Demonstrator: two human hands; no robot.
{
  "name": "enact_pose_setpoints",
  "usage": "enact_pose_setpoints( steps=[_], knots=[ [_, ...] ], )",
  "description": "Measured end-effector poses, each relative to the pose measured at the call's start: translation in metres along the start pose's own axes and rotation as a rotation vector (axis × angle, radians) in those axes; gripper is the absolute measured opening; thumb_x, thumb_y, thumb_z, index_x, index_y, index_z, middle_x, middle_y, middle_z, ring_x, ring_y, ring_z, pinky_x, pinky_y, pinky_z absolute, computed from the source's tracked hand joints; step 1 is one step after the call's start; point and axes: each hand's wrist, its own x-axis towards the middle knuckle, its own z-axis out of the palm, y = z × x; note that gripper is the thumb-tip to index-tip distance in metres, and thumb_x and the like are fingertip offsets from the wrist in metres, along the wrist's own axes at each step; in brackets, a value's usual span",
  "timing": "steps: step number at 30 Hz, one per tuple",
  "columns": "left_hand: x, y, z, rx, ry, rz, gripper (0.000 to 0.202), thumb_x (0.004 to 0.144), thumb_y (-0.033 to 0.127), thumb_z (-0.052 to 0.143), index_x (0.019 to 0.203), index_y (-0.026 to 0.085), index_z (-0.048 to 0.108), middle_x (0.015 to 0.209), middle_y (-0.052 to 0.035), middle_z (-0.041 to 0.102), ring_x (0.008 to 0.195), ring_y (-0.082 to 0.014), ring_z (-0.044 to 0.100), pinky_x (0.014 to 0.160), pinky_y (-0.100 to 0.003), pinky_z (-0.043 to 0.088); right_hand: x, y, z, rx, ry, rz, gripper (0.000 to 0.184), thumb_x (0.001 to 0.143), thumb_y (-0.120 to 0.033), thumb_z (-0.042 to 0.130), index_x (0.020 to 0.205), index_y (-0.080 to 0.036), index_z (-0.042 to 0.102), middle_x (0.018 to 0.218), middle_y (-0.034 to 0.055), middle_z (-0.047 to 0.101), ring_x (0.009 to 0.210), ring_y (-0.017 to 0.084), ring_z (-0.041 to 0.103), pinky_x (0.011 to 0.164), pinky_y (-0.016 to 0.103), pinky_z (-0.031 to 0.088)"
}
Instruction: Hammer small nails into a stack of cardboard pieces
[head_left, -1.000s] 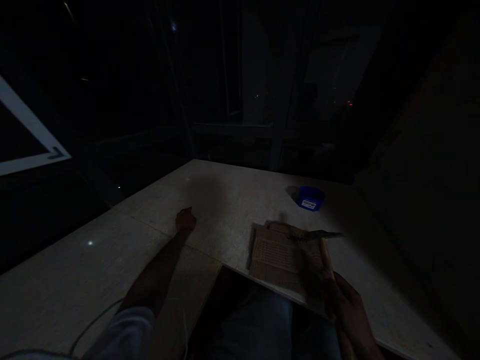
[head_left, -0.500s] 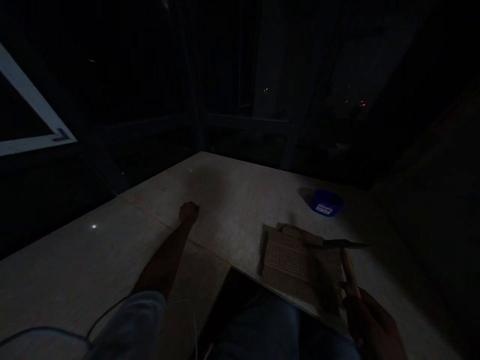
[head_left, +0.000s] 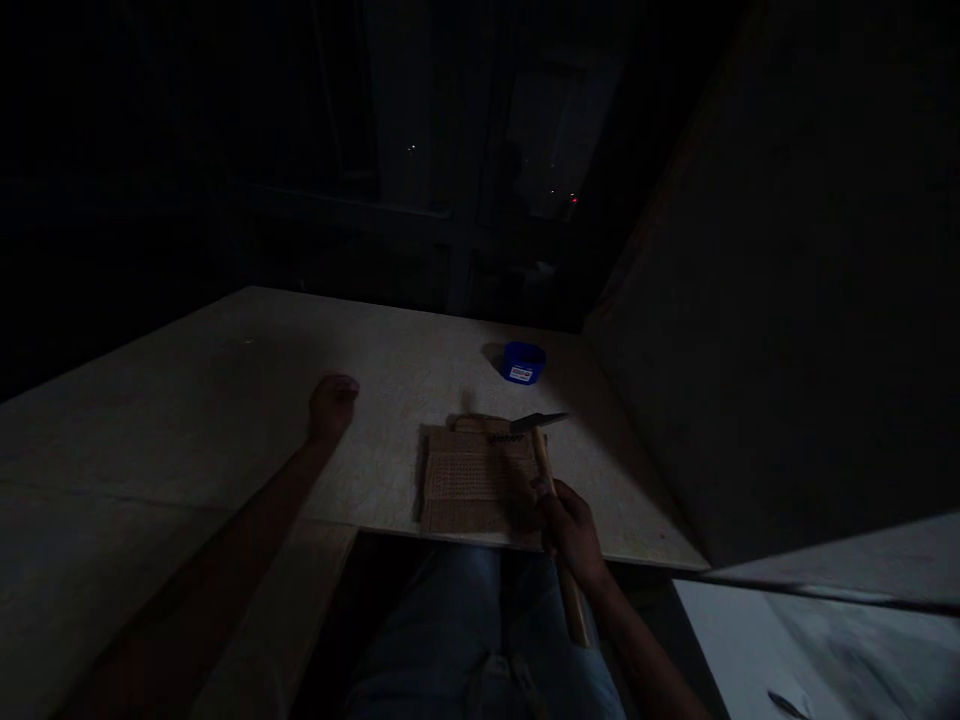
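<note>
While right hand [head_left: 570, 525] grips hammer [head_left: 541, 462], head over far edge of mat [head_left: 469, 480] on panel [head_left: 225, 400], left hand [head_left: 332, 400] rests aside, grip unclear, step looks like hammering, next strike needs steady aim

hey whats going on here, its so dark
A person sits at a pale board in very dim light, with legs in jeans at its near edge. The right hand grips a wooden-handled tool, whose metal head is over the far edge of a tan gridded block lying on the board. It is too dark to tell whether the head touches the block. The left hand rests on the board to the left, apart from the block. A small blue tub sits further back.
</note>
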Motion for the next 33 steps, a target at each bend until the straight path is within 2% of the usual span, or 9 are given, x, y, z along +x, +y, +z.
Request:
enact_pose_setpoints(
  steps=[1,4,6,8,10,13,18,26,33],
  knots=[
    [-0.016,0.017,0.021,-0.055,-0.048,0.019,0.018,0.08,0.029,0.059,0.092,0.016,0.064,0.086,-0.0046,0.072,0.08,-0.0168,0.069,0.074,-0.027,0.056,0.001,0.004,0.001,0.012,0.005,-0.006,0.048,0.083,-0.066,0.057,0.086,-0.018,0.059,0.055,-0.0079,0.043,0.032,0.007,0.037,0.03,0.02,0.028],
    [-0.073,0.061,0.074,-0.383,-0.293,0.025,0.026,0.081,0.032,0.06,0.101,0.016,0.064,0.088,-0.0065,0.074,0.076,-0.0179,0.07,0.069,-0.028,0.056,0.003,0.014,0.003,0.049,0.035,-0.021,0.045,0.085,-0.064,0.057,0.081,-0.019,0.056,0.057,-0.0071,0.045,0.035,0.007,0.039,0.03,0.02,0.03],
    [-0.108,0.079,0.097,-0.424,-0.434,0.08,0.022,0.08,0.031,0.063,0.096,0.016,0.068,0.09,-0.0078,0.075,0.081,-0.019,0.071,0.074,-0.03,0.057,0.004,0.02,0.001,0.069,0.065,-0.033,0.045,0.085,-0.064,0.057,0.079,-0.019,0.054,0.059,-0.0063,0.046,0.039,0.008,0.041,0.032,0.02,0.033],
    [-0.131,0.086,0.11,-0.386,-0.514,0.144,0.019,0.082,0.03,0.064,0.094,0.018,0.071,0.095,-0.008,0.077,0.088,-0.0203,0.072,0.083,-0.032,0.056,0.006,0.026,0.0,0.09,0.1,-0.044,0.045,0.084,-0.064,0.058,0.08,-0.019,0.054,0.06,-0.0054,0.048,0.042,0.009,0.043,0.034,0.02,0.036],
    [-0.142,0.084,0.116,-0.323,-0.531,0.19,0.018,0.084,0.028,0.063,0.096,0.02,0.074,0.099,-0.0068,0.077,0.093,-0.0209,0.071,0.089,-0.034,0.055,0.008,0.033,-0.001,0.105,0.126,-0.056,0.046,0.085,-0.065,0.057,0.08,-0.02,0.053,0.061,-0.0038,0.052,0.044,0.01,0.047,0.038,0.021,0.04],
    [-0.145,0.076,0.118,-0.226,-0.53,0.254,0.019,0.087,0.027,0.061,0.099,0.022,0.075,0.104,-0.0048,0.077,0.098,-0.021,0.071,0.093,-0.036,0.054,0.012,0.043,0.0,0.118,0.141,-0.068,0.05,0.085,-0.069,0.055,0.081,-0.019,0.054,0.066,0.0011,0.062,0.05,0.013,0.056,0.046,0.024,0.046],
    [-0.142,0.075,0.117,-0.091,-0.577,0.314,0.019,0.088,0.024,0.061,0.099,0.023,0.077,0.102,-0.0042,0.078,0.095,-0.0213,0.072,0.09,-0.035,0.056,0.01,0.052,0.004,0.17,0.158,-0.04,0.057,0.081,-0.075,0.055,0.088,-0.019,0.056,0.077,0.0073,0.071,0.063,0.021,0.069,0.058,0.03,0.053],
    [-0.144,0.076,0.123,-0.076,-0.616,0.315,0.019,0.091,0.027,0.061,0.1,0.024,0.078,0.104,-0.0033,0.078,0.097,-0.0216,0.073,0.091,-0.035,0.056,-0.001,0.051,0.006,0.134,0.115,-0.055,0.053,0.086,-0.072,0.051,0.088,-0.019,0.056,0.082,0.0093,0.073,0.069,0.022,0.071,0.071,0.035,0.056],
    [-0.144,0.069,0.131,-0.131,-0.623,0.301,0.021,0.091,0.024,0.06,0.101,0.022,0.078,0.104,-0.0052,0.078,0.098,-0.022,0.073,0.093,-0.037,0.056,-0.008,0.052,0.009,0.134,0.086,-0.064,0.048,0.09,-0.067,0.05,0.092,-0.019,0.057,0.085,0.0086,0.073,0.072,0.022,0.071,0.073,0.034,0.056]
  ],
)
